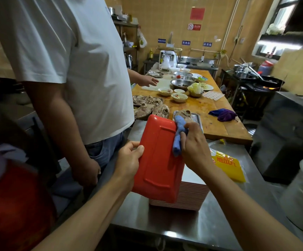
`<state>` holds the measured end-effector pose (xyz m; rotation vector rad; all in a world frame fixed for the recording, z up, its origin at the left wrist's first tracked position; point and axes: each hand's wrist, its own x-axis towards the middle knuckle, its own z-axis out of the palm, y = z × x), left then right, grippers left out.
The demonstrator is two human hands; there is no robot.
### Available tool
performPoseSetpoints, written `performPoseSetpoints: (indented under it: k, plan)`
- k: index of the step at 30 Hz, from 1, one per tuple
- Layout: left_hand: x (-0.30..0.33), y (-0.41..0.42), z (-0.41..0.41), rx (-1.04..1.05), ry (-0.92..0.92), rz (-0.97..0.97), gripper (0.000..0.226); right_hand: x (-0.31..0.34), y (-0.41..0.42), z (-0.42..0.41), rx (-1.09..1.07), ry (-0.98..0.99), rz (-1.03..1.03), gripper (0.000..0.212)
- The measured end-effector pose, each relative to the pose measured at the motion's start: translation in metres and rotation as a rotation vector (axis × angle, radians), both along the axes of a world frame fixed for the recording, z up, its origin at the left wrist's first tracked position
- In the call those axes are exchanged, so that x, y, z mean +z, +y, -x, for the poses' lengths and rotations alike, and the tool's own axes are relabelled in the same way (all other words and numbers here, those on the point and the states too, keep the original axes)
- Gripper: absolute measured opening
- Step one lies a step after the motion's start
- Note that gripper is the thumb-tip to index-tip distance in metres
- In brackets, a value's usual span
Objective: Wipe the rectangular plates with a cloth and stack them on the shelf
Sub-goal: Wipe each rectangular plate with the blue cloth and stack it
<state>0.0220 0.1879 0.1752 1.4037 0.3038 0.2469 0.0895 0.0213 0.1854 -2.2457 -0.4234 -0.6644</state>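
While our left hand (129, 161) held the red rectangular plate (156, 160) by its edge, underside up and tilted above the stack of plates (188, 194) on the steel surface (210, 223), our right hand (195, 147) clutched the blue cloth (178, 136) against the plate's right rim. A bystander's white shirt (71, 57) stood left of the plate.

Dim, warm indoor light; daylight enters from the window (281, 20) at two o'clock. Steel bench (174, 220) shows soft glare. Edges bow and blur, worst at nine o'clock.
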Motion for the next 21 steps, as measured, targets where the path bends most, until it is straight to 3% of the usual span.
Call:
performPoseSetpoints:
  k: [5,12,21]
  plan:
    - [0.014,0.000,-0.012,0.071,-0.040,0.140,0.015,-0.004,0.005,0.010,0.003,0.189,-0.226,0.008]
    - [0.008,-0.011,-0.022,0.051,-0.037,0.134,0.016,0.013,0.005,0.001,-0.058,0.087,-0.370,0.010]
    - [0.005,-0.019,-0.028,0.029,-0.039,0.099,0.016,0.041,0.003,-0.025,-0.075,-0.081,-0.063,0.009]
